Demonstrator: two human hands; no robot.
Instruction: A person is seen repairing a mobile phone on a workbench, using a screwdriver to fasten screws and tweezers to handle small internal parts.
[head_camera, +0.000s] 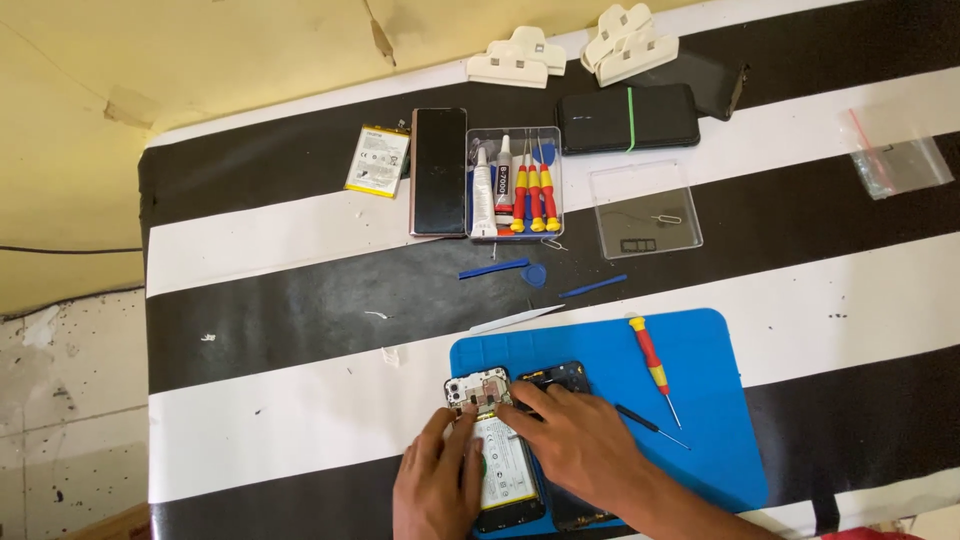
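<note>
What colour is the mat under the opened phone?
Bright blue mat, seen in the head view.

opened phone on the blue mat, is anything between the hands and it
Nothing visible. Both hands rest directly on the opened phone: the left hand on its lower left side, the right hand reaching across from the right, fingers at its top near the camera module. The screwdriver lies apart to the right.

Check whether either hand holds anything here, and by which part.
Both hands rest on the opened phone on the blue mat: left hand on its left edge, right hand fingertips at its top. No tool visible in either.
</note>
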